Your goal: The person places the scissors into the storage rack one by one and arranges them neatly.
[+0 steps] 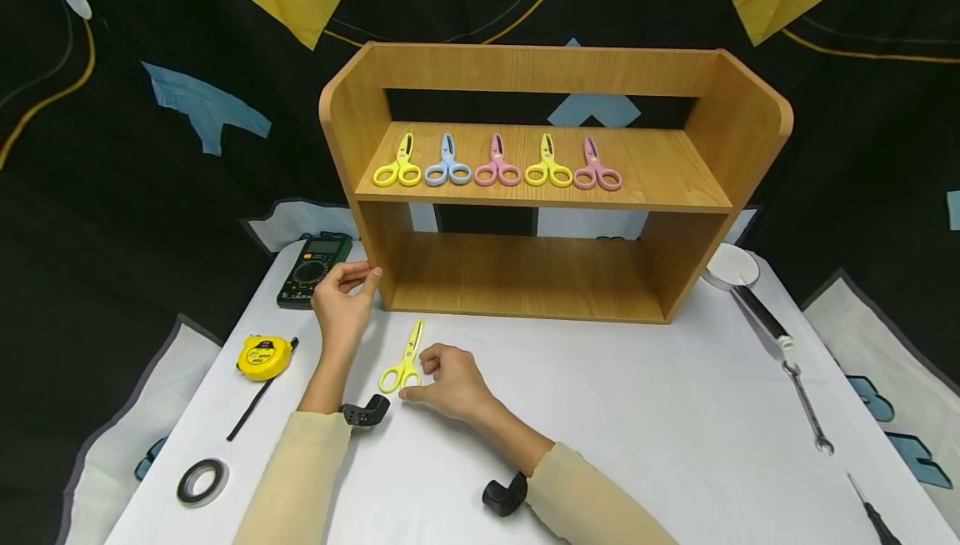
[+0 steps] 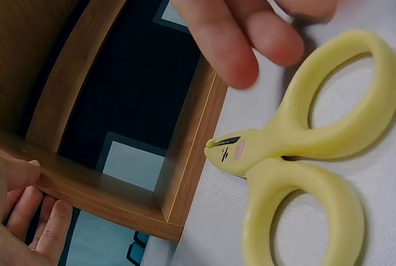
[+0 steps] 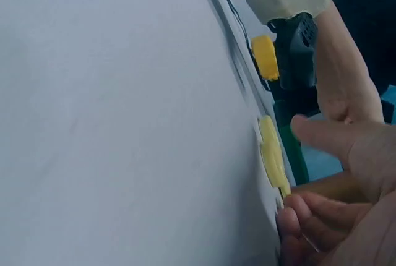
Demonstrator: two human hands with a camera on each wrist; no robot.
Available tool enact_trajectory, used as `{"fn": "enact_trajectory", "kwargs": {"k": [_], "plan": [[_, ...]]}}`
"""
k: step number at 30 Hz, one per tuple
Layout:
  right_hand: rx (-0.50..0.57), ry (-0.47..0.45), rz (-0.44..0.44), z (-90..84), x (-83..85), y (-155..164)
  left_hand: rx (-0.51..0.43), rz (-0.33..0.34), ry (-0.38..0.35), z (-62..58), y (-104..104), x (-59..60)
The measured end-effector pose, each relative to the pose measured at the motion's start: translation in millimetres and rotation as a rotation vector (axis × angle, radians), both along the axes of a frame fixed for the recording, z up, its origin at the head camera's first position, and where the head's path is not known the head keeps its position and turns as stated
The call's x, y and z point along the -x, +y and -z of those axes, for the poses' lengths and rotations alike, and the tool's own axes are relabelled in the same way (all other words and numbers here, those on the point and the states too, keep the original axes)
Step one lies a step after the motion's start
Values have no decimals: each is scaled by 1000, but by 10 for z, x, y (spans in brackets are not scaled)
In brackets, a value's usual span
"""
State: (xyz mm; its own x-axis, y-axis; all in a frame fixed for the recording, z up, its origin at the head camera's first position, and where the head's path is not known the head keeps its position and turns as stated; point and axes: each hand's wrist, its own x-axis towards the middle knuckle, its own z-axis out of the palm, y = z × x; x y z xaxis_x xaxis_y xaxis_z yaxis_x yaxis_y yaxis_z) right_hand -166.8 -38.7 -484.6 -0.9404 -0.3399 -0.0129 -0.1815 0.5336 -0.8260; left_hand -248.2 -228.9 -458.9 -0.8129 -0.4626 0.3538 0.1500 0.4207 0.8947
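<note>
Yellow scissors (image 1: 404, 364) lie flat on the white table, blades toward the wooden shelf (image 1: 525, 277). Just right of them my right hand (image 1: 455, 382) reaches in, thumb and fingers apart around the handle side. In the left wrist view its fingers (image 2: 229, 43) hang close over the scissors (image 2: 291, 136). My left hand (image 1: 347, 299) touches the shelf's lower left side panel, with the thumb at the front edge and the fingers at the outer face. Upstairs on the shelf board stands a row of several scissors (image 1: 447, 163) in yellow, blue and pink.
A multimeter (image 1: 307, 272), a tape measure (image 1: 264, 357) and a roll of black tape (image 1: 202, 482) lie on the left. Along the right edge are a magnifying glass (image 1: 761, 312), a wrench (image 1: 808, 407) and a screwdriver (image 1: 879, 522). Dark cloth (image 1: 150, 237) hangs behind.
</note>
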Motion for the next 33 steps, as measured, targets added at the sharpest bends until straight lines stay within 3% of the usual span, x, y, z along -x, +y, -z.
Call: {"fn": "enact_trajectory", "kwargs": {"k": [6, 11, 17, 22, 24, 28, 33], "plan": [[-164, 26, 47, 53, -13, -108, -8, 3, 7, 34, 1, -5], [-189, 91, 48, 67, -18, -141, -13, -2, 16, 29, -6, -8], [-98, 60, 45, 38, -4, -68, -5, -1, -5, 36, -2, -2], [52, -46, 29, -24, 36, 95, 3, 24, -50, -1, -36, 4], [92, -96, 23, -65, 40, 189, -39, 52, -88, -30, -59, 3], [149, -152, -7, -209, 10, 420, -215, 128, -158, -81, -115, 8], [192, -134, -67, -480, -68, 800, -426, 201, -203, -117, -177, 28]]}}
